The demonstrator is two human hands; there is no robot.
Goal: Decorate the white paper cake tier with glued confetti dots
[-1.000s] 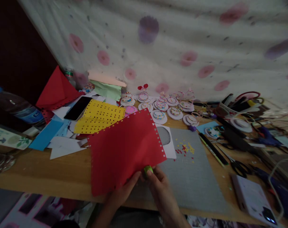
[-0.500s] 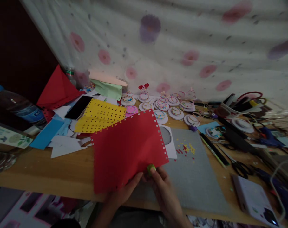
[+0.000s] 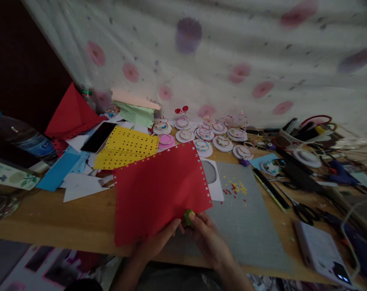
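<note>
A red sheet of paper (image 3: 161, 192) with small holes punched along its edges is tilted above the table, its near edge between my hands. My left hand (image 3: 163, 239) grips that near edge, thumb on top and the other fingers mostly hidden below. In my right hand (image 3: 206, 234) is a small green paper punch (image 3: 188, 217), set on the paper's near edge with my thumb pressed on it. Tiny red and yellow paper cutouts (image 3: 238, 188) lie scattered on the grey mat (image 3: 250, 230) to the right.
A yellow punched sheet (image 3: 127, 149), a black-screened phone (image 3: 98, 137) and paper scraps lie left. Along the back stand several white discs with beaded bracelets (image 3: 203, 147). Scissors (image 3: 304, 212), a pale power bank (image 3: 321, 252) and a pen holder (image 3: 288, 139) occupy the right. A bottle (image 3: 24, 139) is far left.
The green punch and my right hand have shifted slightly left along the red paper's near edge. The whole view has also drifted a little; both hands keep their hold.
</note>
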